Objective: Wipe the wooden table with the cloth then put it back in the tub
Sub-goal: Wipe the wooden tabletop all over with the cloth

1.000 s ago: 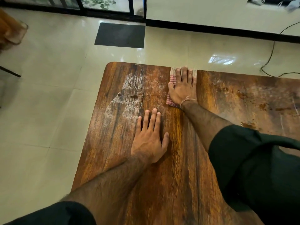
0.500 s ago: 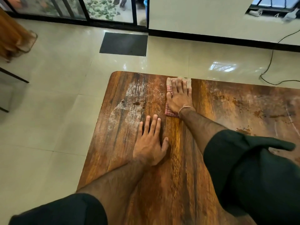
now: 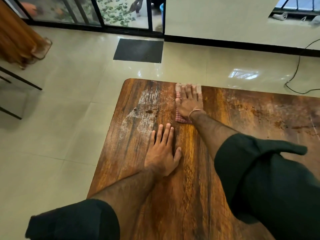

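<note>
A wooden table (image 3: 199, 170) with a rounded far-left corner fills the lower right of the head view. A pale dusty smear (image 3: 138, 115) and brown stains (image 3: 280, 124) mark its top. My right hand (image 3: 188, 103) presses flat, fingers straight, on a folded red checked cloth (image 3: 181, 119) at the table's far edge; the cloth shows beyond the fingertips and below the wrist. My left hand (image 3: 163, 153) rests flat on the wood nearer to me, fingers straight, apart from the cloth. No tub is in view.
Glossy cream floor tiles surround the table. A dark doormat (image 3: 139, 50) lies before glass sliding doors (image 3: 97, 13). A black cable (image 3: 297, 73) trails on the floor at the right. A black-framed stand (image 3: 15, 94) and an orange curtain (image 3: 19, 38) are at the left.
The right hand stays on the cloth near the far edge, with only a small shift along the wood. The left hand has not moved. The camera has tilted up, showing more floor and doors.
</note>
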The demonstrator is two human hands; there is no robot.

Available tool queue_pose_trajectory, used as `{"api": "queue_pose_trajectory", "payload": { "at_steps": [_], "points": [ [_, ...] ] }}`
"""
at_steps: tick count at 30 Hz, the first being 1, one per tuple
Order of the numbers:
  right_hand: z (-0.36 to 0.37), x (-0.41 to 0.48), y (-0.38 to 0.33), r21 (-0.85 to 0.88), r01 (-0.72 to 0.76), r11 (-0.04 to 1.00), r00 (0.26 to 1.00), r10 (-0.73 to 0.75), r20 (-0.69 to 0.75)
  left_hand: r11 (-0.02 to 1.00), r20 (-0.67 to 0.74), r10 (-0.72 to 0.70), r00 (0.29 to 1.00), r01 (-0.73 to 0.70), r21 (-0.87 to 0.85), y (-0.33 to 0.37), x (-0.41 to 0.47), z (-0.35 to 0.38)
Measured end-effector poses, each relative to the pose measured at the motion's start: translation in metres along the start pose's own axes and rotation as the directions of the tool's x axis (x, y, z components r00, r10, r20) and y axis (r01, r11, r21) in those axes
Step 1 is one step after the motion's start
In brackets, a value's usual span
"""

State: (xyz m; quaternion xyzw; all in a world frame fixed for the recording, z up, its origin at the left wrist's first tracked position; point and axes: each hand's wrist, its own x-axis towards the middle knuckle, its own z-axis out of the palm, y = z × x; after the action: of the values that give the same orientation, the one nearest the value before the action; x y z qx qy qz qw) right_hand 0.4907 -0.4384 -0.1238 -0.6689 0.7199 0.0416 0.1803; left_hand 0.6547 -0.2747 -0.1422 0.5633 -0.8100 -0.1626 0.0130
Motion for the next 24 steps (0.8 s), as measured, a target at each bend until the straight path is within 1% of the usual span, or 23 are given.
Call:
{"api": "queue_pose_trajectory", "payload": {
  "at_steps": [3,5,6,8,10,11,12,13,14,17,19,20,22,24],
  "points": [
    [0.014,-0.024,-0.004,-0.033,0.153,0.988,0.988,-0.154,-0.024,1.000,-0.021,-0.004,1.000,0.004,0.003,0.000,0.000,0.003],
    [0.016,-0.032,0.011,-0.045,0.211,0.977,0.977,-0.212,-0.032,1.000,-0.033,-0.004,0.999,0.004,0.004,0.000,0.000,0.004],
    [0.015,-0.032,0.019,-0.051,0.204,0.978,0.978,-0.206,-0.039,1.000,-0.030,-0.006,1.000,0.006,0.007,0.000,0.001,0.004],
    [0.011,-0.023,0.028,-0.048,0.114,0.992,0.992,-0.117,-0.055,1.000,-0.022,-0.004,1.000,0.004,0.007,0.000,0.001,0.003],
    [0.009,-0.010,0.021,-0.007,-0.004,1.000,0.998,0.004,-0.065,1.000,-0.004,0.007,1.000,-0.007,-0.009,-0.001,0.001,0.002],
    [0.010,-0.005,0.012,0.007,-0.036,0.999,0.996,0.037,-0.076,1.000,-0.001,0.009,1.000,-0.009,-0.022,-0.002,0.001,0.003],
    [0.013,-0.003,0.001,0.009,-0.037,0.999,0.995,0.037,-0.088,0.999,-0.003,0.009,1.000,-0.009,-0.033,-0.003,0.001,0.002],
    [0.016,-0.003,-0.009,-0.002,0.000,1.000,0.995,0.000,-0.095,0.999,-0.007,0.010,1.000,-0.010,-0.039,-0.003,0.001,0.002],
    [0.019,-0.006,-0.017,-0.016,0.068,0.998,0.994,-0.069,-0.089,0.999,-0.012,0.014,1.000,-0.014,-0.042,-0.003,0.001,0.002],
    [0.027,-0.027,-0.015,-0.056,0.285,0.957,0.956,-0.287,-0.052,0.996,-0.051,0.015,0.999,-0.020,-0.083,-0.004,-0.001,0.003],
    [0.028,-0.033,0.002,-0.073,0.329,0.941,0.942,-0.333,-0.044,0.987,-0.104,-0.003,0.995,-0.014,-0.160,-0.006,-0.003,0.002],
    [0.027,-0.032,0.008,-0.072,0.302,0.950,0.951,-0.306,-0.052,0.976,-0.130,-0.025,0.991,-0.004,-0.216,-0.008,-0.004,0.002],
    [0.027,-0.028,0.007,-0.055,0.170,0.984,0.980,-0.174,-0.093,0.948,-0.166,-0.101,0.981,0.044,-0.315,-0.012,-0.008,0.001],
    [0.029,-0.028,-0.011,-0.023,0.050,0.998,0.989,-0.053,-0.140,0.923,-0.217,-0.208,0.954,0.119,-0.365,-0.018,-0.010,0.000]
  ]
}}
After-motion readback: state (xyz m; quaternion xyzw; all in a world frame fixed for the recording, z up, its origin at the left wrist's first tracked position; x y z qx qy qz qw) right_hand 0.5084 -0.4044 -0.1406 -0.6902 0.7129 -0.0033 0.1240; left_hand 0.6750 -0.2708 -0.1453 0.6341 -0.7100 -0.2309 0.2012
